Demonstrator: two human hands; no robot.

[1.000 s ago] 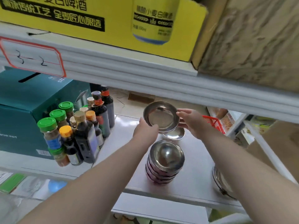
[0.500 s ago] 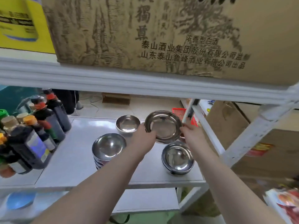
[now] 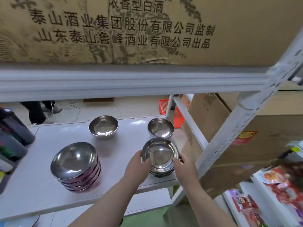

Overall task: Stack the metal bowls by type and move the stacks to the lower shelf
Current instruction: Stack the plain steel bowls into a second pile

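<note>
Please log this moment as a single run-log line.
hands: left, right on top bowl | right stack | loose bowls: two | lower shelf: pending

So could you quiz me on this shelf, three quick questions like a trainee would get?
1. True or false: both hands grip the top bowl of the right stack.
2. How many single bowls stand at the back of the shelf?
3. Which is taller: A, the left stack; B, the right stack?

Key
1. True. The left hand is on its left rim and the right hand on its right rim.
2. Two: one at back centre, one at back right.
3. A. More rims show down its side.
</note>
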